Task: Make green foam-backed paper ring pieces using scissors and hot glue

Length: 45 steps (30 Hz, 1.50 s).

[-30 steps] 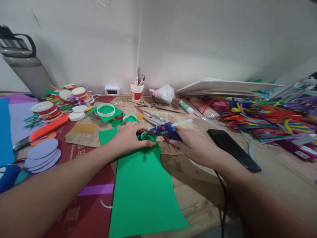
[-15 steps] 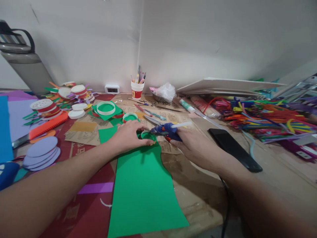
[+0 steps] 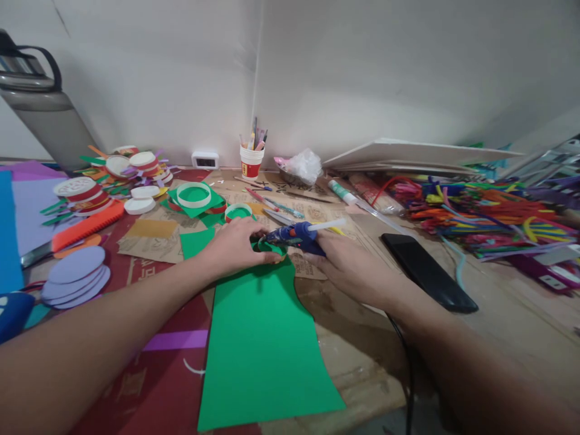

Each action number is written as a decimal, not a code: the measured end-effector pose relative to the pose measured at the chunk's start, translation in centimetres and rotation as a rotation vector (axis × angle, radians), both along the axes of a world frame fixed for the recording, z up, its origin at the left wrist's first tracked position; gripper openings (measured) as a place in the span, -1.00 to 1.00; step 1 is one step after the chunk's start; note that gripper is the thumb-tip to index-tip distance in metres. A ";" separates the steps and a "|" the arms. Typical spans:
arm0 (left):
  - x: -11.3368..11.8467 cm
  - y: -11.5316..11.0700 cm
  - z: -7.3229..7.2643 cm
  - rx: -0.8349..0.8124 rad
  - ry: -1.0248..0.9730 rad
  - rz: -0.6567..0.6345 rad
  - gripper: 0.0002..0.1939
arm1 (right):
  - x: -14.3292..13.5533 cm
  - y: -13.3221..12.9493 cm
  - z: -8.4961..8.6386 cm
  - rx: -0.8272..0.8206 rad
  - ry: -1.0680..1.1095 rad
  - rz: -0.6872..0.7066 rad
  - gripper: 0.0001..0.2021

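Note:
A long green sheet (image 3: 267,344) lies down the middle of the table. Near its far end my left hand (image 3: 240,246) is closed on a small paper ring (image 3: 280,249), much of it hidden by the fingers. My right hand (image 3: 338,257) grips a blue glue gun (image 3: 296,234), a clear glue stick jutting from its back. The gun's nozzle is over the ring, close to my left fingertips. Beyond my left hand stand a small white-and-red ring (image 3: 238,211) and a larger white ring (image 3: 194,194) on green paper.
Lilac discs (image 3: 77,275), an orange cutter (image 3: 88,228) and cup pieces (image 3: 81,194) lie left. A phone (image 3: 428,272) and colourful pipe cleaners (image 3: 493,211) lie right. Scissors (image 3: 278,216) and a pen cup (image 3: 251,160) are beyond. A black cord (image 3: 410,374) hangs under my right arm.
My right hand has shifted slightly left with the glue gun, bringing the nozzle further over the ring. My left hand has stayed nearly still.

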<state>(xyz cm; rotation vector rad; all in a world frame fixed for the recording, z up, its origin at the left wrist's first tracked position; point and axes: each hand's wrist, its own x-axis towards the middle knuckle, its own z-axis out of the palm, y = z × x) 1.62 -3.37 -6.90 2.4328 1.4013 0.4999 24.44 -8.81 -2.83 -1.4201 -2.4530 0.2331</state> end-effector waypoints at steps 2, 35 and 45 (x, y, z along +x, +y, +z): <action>0.0 0.0 0.0 -0.004 -0.012 0.000 -0.36 | 0.2 0.0 0.0 0.006 -0.034 -0.011 -0.87; 0.1 0.0 0.2 -0.051 -0.060 -0.002 -0.38 | -0.6 -0.5 -0.3 -0.022 0.016 -0.099 -0.79; 0.2 0.0 0.3 -0.029 -0.031 -0.001 -0.38 | -0.5 -0.2 -0.6 -0.027 0.058 -0.067 -0.82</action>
